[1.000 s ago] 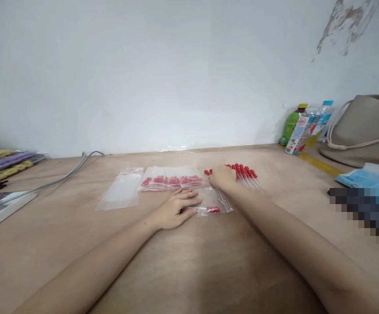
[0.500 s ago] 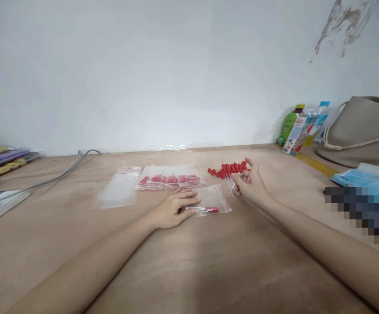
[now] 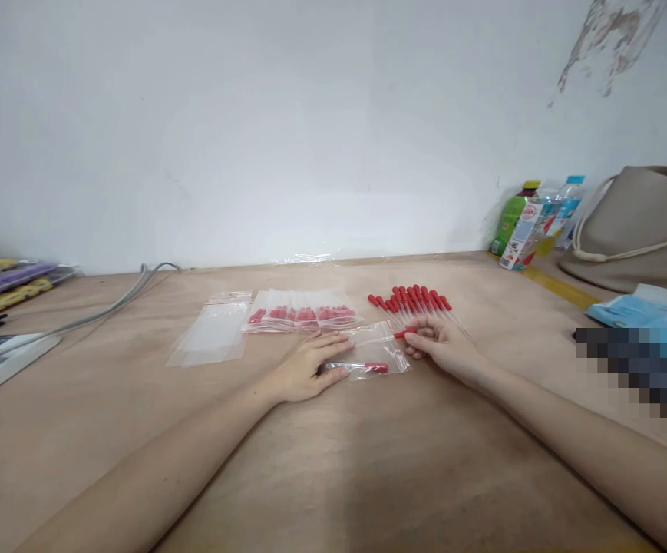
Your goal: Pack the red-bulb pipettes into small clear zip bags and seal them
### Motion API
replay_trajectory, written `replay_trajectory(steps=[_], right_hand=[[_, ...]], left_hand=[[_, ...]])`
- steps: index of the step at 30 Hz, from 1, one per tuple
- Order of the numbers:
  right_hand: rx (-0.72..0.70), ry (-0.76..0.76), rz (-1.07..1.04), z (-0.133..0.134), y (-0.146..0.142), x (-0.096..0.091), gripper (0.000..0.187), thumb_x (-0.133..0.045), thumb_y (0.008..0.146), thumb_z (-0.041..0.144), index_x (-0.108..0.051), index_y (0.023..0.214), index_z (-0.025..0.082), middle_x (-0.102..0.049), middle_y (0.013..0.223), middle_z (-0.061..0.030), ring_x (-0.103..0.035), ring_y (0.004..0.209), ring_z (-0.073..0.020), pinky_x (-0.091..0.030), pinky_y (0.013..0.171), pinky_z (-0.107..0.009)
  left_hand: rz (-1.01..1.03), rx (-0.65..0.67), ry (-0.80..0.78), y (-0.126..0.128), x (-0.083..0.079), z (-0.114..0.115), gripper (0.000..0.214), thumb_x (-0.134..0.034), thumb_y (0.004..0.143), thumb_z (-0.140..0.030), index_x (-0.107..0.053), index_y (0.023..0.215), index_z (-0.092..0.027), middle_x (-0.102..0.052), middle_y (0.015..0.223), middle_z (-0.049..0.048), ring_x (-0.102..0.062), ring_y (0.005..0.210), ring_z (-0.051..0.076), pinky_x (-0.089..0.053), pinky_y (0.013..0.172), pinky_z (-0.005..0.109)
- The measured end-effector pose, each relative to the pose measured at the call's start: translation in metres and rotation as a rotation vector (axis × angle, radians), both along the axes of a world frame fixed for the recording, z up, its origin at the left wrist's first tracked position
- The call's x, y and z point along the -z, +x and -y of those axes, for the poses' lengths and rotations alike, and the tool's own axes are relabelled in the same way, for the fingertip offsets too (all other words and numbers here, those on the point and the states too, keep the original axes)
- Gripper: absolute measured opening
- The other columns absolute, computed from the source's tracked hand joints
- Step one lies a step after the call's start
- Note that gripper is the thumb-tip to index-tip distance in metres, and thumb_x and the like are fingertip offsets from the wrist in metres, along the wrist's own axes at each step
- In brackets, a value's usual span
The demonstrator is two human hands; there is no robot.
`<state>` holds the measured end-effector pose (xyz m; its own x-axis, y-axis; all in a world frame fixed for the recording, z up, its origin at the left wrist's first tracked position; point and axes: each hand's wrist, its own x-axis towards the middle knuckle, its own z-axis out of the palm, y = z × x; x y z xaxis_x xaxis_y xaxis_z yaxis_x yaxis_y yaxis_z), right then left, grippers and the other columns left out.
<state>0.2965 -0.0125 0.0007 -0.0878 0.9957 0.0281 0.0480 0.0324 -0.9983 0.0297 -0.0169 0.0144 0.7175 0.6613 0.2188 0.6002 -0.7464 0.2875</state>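
Note:
My left hand (image 3: 308, 365) lies flat on a small clear zip bag (image 3: 372, 352) that holds one red-capped dropper (image 3: 361, 368). My right hand (image 3: 444, 343) pinches another red-capped dropper (image 3: 405, 332) just right of the bag's open side. Behind my right hand lies a loose row of several red-capped droppers (image 3: 414, 302). A row of filled bags (image 3: 303, 313) with red caps inside sits behind my left hand. A stack of empty clear bags (image 3: 212, 333) lies to the left of those.
The wooden table (image 3: 333, 461) meets a white wall. A grey cable (image 3: 108, 303) and flat packages (image 3: 4, 280) are at the left. Bottles (image 3: 532, 223), a beige bag (image 3: 641, 226) and a blue packet (image 3: 644, 311) stand at the right.
My right hand left the loose dropper row, lifted with fingers spread, then came down toward the bag's right edge with one dropper pinched. My left hand stayed on the bag.

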Motion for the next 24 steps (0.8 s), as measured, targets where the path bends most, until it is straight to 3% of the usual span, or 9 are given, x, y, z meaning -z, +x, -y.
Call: replay_trajectory(steps=[3, 6, 12, 19, 24], right_hand=[[-0.210, 0.010, 0.180, -0.004, 0.009, -0.001, 0.033, -0.073, 0.058, 0.036, -0.055, 0.075, 0.015, -0.056, 0.057, 0.0042, -0.049, 0.050, -0.0064, -0.039, 0.048, -0.020], [-0.290, 0.046, 0.271, -0.010, 0.015, -0.002, 0.033, -0.074, 0.055, 0.039, -0.060, 0.071, 0.014, -0.056, 0.057, 0.0040, -0.048, 0.052, -0.0070, -0.035, 0.048, -0.020], [-0.301, 0.186, 0.360, -0.005, 0.005, -0.006, 0.028, -0.067, 0.064, 0.040, -0.067, 0.077, 0.015, -0.058, 0.060, 0.0013, -0.048, 0.054, -0.0083, -0.035, 0.049, -0.021], [-0.306, 0.119, 0.240, -0.001, -0.010, -0.004, 0.033, -0.069, 0.060, 0.040, -0.066, 0.081, 0.014, -0.057, 0.061, 0.0021, -0.048, 0.054, -0.0089, -0.037, 0.050, -0.022], [-0.236, 0.184, 0.312, -0.006, -0.007, 0.002, 0.027, -0.066, 0.064, 0.039, -0.064, 0.072, 0.013, -0.059, 0.064, -0.0009, -0.050, 0.057, -0.0101, -0.037, 0.051, -0.022]], left_hand=[[0.018, 0.008, 0.015, 0.000, 0.001, 0.000, 0.048, -0.044, 0.089, -0.043, -0.039, 0.133, -0.024, -0.041, 0.138, 0.0054, -0.035, 0.129, 0.021, -0.027, 0.108, 0.042], [0.022, 0.015, 0.011, 0.000, 0.000, 0.000, 0.048, -0.045, 0.089, -0.043, -0.039, 0.133, -0.024, -0.041, 0.137, 0.0055, -0.035, 0.129, 0.021, -0.027, 0.108, 0.042], [0.034, 0.020, 0.011, 0.001, 0.000, -0.001, 0.049, -0.046, 0.088, -0.042, -0.039, 0.133, -0.024, -0.041, 0.138, 0.0053, -0.036, 0.128, 0.021, -0.028, 0.108, 0.041], [0.027, 0.001, 0.007, 0.001, 0.000, -0.001, 0.049, -0.047, 0.088, -0.044, -0.043, 0.131, -0.022, -0.043, 0.136, 0.0061, -0.037, 0.128, 0.021, -0.028, 0.107, 0.041], [0.021, 0.015, 0.010, 0.000, 0.001, -0.002, 0.048, -0.046, 0.088, -0.043, -0.041, 0.133, -0.024, -0.041, 0.138, 0.0048, -0.035, 0.129, 0.021, -0.026, 0.108, 0.042]])
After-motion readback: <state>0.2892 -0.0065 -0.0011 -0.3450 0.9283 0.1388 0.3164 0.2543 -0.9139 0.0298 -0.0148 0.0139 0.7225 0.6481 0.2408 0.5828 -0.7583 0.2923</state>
